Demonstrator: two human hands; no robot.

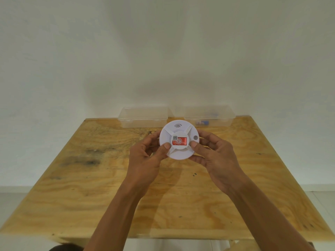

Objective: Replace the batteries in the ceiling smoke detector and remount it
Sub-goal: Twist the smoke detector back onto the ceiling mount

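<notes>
Two hands: left hand (146,156) and right hand (215,156) closed around the smoke detector (179,140), thumbs on its face, probably to twist it apart.
Detector: above the table (90,178).
Boxes (143,116): at 12 o'clock, likely for batteries.

We see a smoke detector (179,139) of smooth white plastic with a soft sheen, bearing a glossy red label (179,141). The desk (90,178) is bare plywood, matt, with strong grain and dark stains. Behind it two boxes (144,116) (208,115) are clear, glossy plastic. The wall (163,42) looks matt white.
</notes>
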